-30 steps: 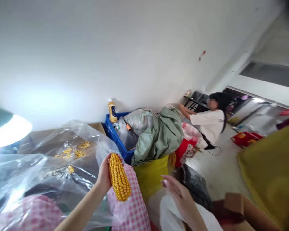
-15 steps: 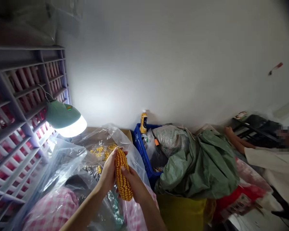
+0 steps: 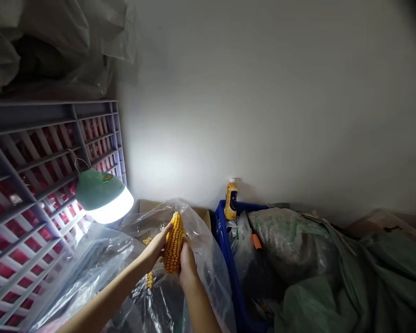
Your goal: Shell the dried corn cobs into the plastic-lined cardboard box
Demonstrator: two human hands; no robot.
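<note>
Holding a yellow corn cob (image 3: 174,243) in the near middle of the scene, above a cardboard box (image 3: 202,214) draped with clear plastic (image 3: 208,259). Gripping the cob's left side with the left hand (image 3: 158,245), closed firmly around it. Pressing on the right side with the right hand (image 3: 188,261), set slightly nearer and curled in against the kernels; cannot tell how far around to the back, given fingers partly hidden behind the cob. Pointing the narrow, paler tip toward the far side, with a slight lean to the right.

Seeing small clusters of loose kernels (image 3: 149,279) on the plastic, just left of and below the cob. Farther left, seeing a green lamp (image 3: 100,194), lit and hung by a thin cord against a purplish slatted crate (image 3: 31,203), with red showing through the openings. Above the crate, noting crumpled whitish sheeting (image 3: 62,27).

To the right, just beside the plastic, seeing a blue basket (image 3: 233,277) with a yellow bottle (image 3: 231,201) upright at its far left corner, an orange object (image 3: 256,241) and a full bag (image 3: 291,236). Farther right, noting rumpled green fabric (image 3: 315,305). Facing a pale wall (image 3: 263,92) on the far side.
</note>
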